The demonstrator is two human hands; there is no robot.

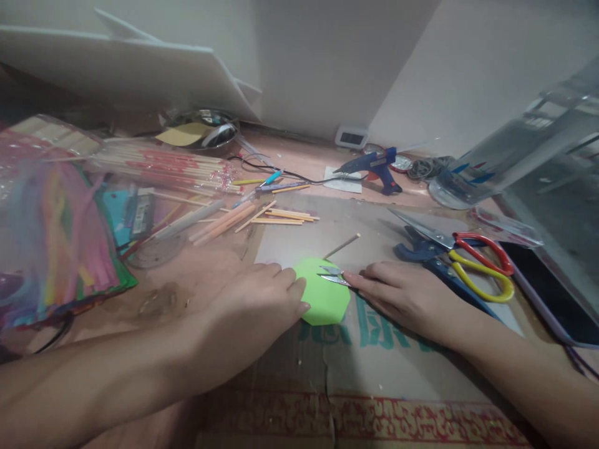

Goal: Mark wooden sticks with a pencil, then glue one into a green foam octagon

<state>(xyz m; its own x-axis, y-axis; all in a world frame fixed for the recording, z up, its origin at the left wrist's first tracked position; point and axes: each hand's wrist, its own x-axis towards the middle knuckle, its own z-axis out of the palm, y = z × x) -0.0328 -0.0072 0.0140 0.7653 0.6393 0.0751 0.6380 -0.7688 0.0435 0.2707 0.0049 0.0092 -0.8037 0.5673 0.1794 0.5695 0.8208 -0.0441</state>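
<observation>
Both hands are down on the desk (pixel 290 168), working over a sheet of cardboard (pixel 374 355) with green printed characters. One bright green paper piece (pixel 325 299), cut with angled corners, lies flat in the middle of that cardboard. The left hand (pixel 255 305) presses on its left edge, fingers laid together and flat. The right hand (pixel 405 296) comes in from the other side, its fingertips pinching one small pair of metal snips (pixel 333 276) whose blades rest on the paper's top right. One thin stick (pixel 342 246) lies alone just above the green piece.

To the right, one pair of scissors with red and yellow handles (pixel 472 265) sits atop one blue-handled cutter (pixel 428 255). Further back, one blue glue gun (pixel 374 167) stands on a white pad. Left of centre, a loose scatter of wooden sticks (pixel 262 218), too overlapped to count, and one plastic-wrapped bundle of sticks (pixel 163 167). One dark phone (pixel 556 293) lies at the far right.
</observation>
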